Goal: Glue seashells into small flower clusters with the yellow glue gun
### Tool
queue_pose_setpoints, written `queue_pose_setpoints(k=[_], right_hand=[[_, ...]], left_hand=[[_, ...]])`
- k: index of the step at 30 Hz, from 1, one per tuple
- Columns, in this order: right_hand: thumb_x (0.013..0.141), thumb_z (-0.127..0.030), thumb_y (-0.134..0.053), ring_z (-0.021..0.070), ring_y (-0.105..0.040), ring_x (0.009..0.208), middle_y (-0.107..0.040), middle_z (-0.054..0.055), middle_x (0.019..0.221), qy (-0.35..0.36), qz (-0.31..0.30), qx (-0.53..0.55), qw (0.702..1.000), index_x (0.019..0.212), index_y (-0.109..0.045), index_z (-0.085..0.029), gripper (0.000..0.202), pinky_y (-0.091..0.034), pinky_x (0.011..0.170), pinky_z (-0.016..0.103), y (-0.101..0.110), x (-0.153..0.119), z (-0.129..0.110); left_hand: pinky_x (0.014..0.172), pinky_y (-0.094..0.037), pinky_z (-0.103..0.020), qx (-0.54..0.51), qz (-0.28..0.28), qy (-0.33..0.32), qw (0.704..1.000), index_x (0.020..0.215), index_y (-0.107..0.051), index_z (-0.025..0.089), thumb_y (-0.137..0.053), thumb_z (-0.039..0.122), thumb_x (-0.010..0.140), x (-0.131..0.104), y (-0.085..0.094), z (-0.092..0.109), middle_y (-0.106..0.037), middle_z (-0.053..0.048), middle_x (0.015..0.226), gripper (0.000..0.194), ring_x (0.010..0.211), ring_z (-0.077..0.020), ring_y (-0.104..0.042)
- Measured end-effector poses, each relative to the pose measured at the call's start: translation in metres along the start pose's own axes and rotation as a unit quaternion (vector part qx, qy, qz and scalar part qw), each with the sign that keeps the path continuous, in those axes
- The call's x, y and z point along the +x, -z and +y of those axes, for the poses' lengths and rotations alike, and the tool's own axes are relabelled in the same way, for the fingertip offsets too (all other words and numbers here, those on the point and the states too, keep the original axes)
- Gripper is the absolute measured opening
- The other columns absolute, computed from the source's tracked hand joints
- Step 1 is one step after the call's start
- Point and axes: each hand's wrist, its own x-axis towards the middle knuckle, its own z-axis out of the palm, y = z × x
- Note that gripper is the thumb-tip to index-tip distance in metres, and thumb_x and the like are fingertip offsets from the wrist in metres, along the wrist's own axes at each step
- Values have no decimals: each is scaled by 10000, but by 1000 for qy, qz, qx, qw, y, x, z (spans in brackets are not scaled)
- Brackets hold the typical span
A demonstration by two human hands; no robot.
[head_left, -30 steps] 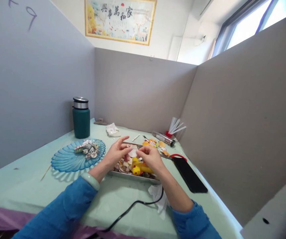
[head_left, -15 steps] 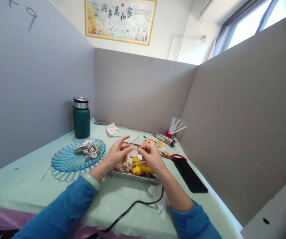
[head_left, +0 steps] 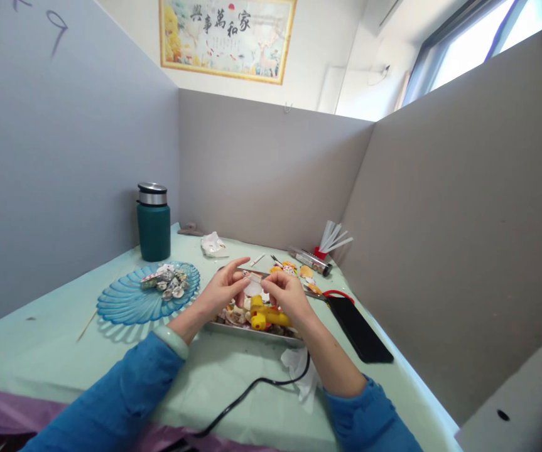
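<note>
My left hand (head_left: 225,285) and my right hand (head_left: 286,292) meet fingertip to fingertip above a shallow metal tray (head_left: 256,335) full of shells (head_left: 230,315). Between them is a small pale piece (head_left: 252,276), too small to name. The left thumb and fingers close towards it while the index finger sticks out; on the right, thumb and forefinger pinch at its other side. Beneath my right hand, a yellow glue gun (head_left: 269,316) lies across the shells. A black cord (head_left: 252,388) runs from under my right wrist to the table's front edge.
Left stand a blue scalloped plate (head_left: 122,301) bearing shells and a green flask (head_left: 154,229). To the right lie a black phone (head_left: 360,329), red-handled scissors (head_left: 339,295), a clear tube (head_left: 311,261) and a red holder of glue sticks (head_left: 320,253). Crumpled tissue (head_left: 303,376) lies near my right forearm. Grey partitions (head_left: 275,169) enclose the table.
My fingers have shifted very slightly around the small pale piece. Everything else stays in place.
</note>
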Motion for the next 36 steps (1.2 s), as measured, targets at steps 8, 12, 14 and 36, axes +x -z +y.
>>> queue_pose_setpoints(k=[8,12,14,36], right_hand=[[686,-324,-623,77,-407,400,-474,-60,464,-4,-3,-2,1000,630,-544,-174,178,-297,404,204,0,0,-1],[675,-339,-630,73,-399,397,-475,-59,470,-9,-5,4,1000,626,-541,-173,194,-298,400,203,-1,-2,-3],[672,-354,-636,72,-400,400,-482,-58,481,-8,-8,9,1000,630,-542,-173,208,-303,401,204,-1,-2,-3],[684,-333,-631,77,-401,420,-481,-56,490,15,-5,-5,1000,620,-551,-173,190,-311,424,211,2,-1,-3]], left_hand=[[410,-349,-175,20,8,-3,1000,1326,-359,125,-597,401,797,1,0,-2,-445,100,518,642,389,-66,-479],[406,-342,-172,16,4,-11,1000,1323,-372,136,-601,415,793,1,1,-3,-434,101,515,641,387,-63,-472],[402,-332,-168,15,4,-17,1000,1318,-379,142,-599,416,795,0,1,-3,-429,99,519,630,388,-60,-470],[412,-351,-177,46,5,-23,999,1259,-455,149,-577,413,811,1,2,-5,-432,81,538,534,414,-78,-505]])
